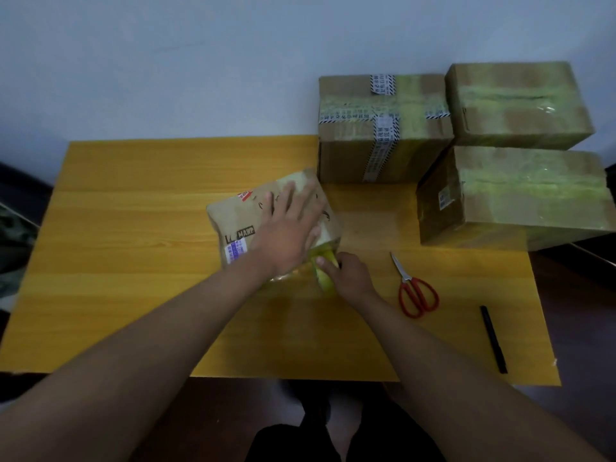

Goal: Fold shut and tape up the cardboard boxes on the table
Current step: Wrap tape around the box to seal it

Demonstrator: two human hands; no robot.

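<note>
Small box (253, 218) print: black letters "MART" at its 7 o'clock edge, the letters before them hidden.
Small box stickers: red at 11 o'clock, purple-white at 7 o'clock; unreadable.
Taped box (380, 128) tape: printed characters, too blurred to read.
Near box (513, 198) label: illegible.

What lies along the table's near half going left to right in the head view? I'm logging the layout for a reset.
Small cardboard box under the left hand → right hand gripping the tape roll → red-handled scissors → black pen.
</note>
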